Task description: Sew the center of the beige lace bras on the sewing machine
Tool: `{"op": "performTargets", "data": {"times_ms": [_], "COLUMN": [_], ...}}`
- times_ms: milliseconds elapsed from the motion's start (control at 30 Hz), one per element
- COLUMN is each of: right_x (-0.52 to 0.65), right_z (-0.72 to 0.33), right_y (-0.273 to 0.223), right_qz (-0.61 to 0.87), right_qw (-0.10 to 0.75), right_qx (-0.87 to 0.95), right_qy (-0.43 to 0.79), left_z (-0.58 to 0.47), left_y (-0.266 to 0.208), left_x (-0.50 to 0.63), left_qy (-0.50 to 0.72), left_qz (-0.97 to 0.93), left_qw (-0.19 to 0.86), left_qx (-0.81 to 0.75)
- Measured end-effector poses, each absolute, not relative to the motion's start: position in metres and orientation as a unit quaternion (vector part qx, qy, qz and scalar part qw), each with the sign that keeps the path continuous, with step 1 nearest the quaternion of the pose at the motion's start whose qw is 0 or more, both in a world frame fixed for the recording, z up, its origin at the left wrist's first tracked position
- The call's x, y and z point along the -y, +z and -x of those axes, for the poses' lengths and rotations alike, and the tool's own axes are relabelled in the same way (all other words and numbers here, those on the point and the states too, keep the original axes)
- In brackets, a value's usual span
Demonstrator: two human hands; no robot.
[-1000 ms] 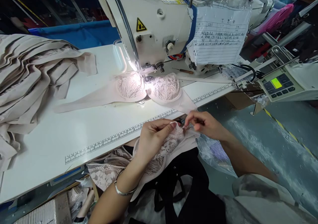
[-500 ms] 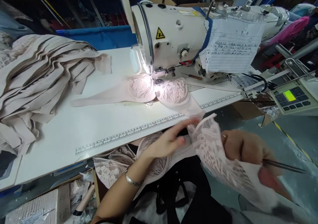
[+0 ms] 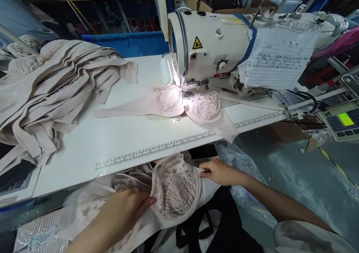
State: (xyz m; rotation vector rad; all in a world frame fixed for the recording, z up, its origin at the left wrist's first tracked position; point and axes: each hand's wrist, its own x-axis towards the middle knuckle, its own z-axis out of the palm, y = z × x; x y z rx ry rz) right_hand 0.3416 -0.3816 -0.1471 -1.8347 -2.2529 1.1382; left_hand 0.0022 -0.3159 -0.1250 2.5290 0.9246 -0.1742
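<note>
A pale pink lace bra (image 3: pixel 179 187) lies across my lap, below the table's front edge. My left hand (image 3: pixel 123 208) is closed on its fabric beside the cup, partly blurred; pale sheer fabric (image 3: pixel 84 204) trails past it to the left. On the cup's other side, my right hand (image 3: pixel 220 171) pinches the bra's band between thumb and fingers. A second bra (image 3: pixel 206 107) of the same kind lies on the table under the lit needle area of a white sewing machine (image 3: pixel 210 40), its band stretching left and its other end hanging over the front edge.
A big heap of beige bras (image 3: pixel 67 81) covers the table's left side. A printed ruler (image 3: pixel 157 148) runs along the front edge. A screwdriver (image 3: pixel 226 90) lies behind the second bra. At right stands a control panel (image 3: pixel 344 119); clear plastic (image 3: pixel 246 182) lies below.
My right hand has come down and left from the raised lace piece to the lap bra; the thin dark tool it held no longer shows. My left hand has moved left and down. The view shifted.
</note>
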Motion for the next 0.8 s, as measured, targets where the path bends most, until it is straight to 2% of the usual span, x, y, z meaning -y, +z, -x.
{"op": "performTargets", "data": {"times_ms": [67,100,200,267,367,433,533,633,700,800], "right_x": [0.385,0.388,0.388,0.377,0.342,0.313,0.276,0.256,0.246,0.222], "right_z": [-0.332,-0.331,-0.339,-0.348,-0.362,-0.369,-0.378,-0.386,-0.393,-0.407], "right_y": [-0.174,-0.183,-0.185,-0.169,-0.139,-0.123,-0.11,-0.102,-0.098,-0.099], "right_qz": [0.607,0.612,0.572,0.509,0.464,0.53,0.632,0.564,0.538,0.641], "right_qw": [-0.049,-0.069,-0.072,-0.029,0.12,0.192,0.164,0.185,0.213,0.175], "right_qx": [0.723,0.727,0.783,0.84,0.872,0.825,0.756,0.788,0.795,0.745], "right_qy": [0.325,0.306,0.233,0.185,0.101,0.044,0.047,0.16,0.182,0.064], "left_z": [-0.021,-0.031,-0.055,-0.069,-0.099,-0.123,-0.154,-0.171,-0.176,-0.181], "left_y": [-0.158,-0.168,-0.172,-0.157,-0.135,-0.129,-0.129,-0.127,-0.124,-0.12], "left_x": [0.325,0.328,0.324,0.307,0.26,0.22,0.163,0.128,0.119,0.12], "left_qy": [-0.163,-0.167,-0.034,0.117,0.262,0.264,0.236,0.181,0.138,0.094], "left_qz": [-0.903,-0.91,-0.965,-0.98,-0.96,-0.954,-0.95,-0.963,-0.976,-0.989], "left_qw": [0.148,0.119,0.049,0.03,0.043,0.072,0.121,0.146,0.13,0.066], "left_qx": [-0.369,-0.36,-0.255,-0.156,-0.087,-0.121,-0.164,-0.14,-0.105,-0.089]}}
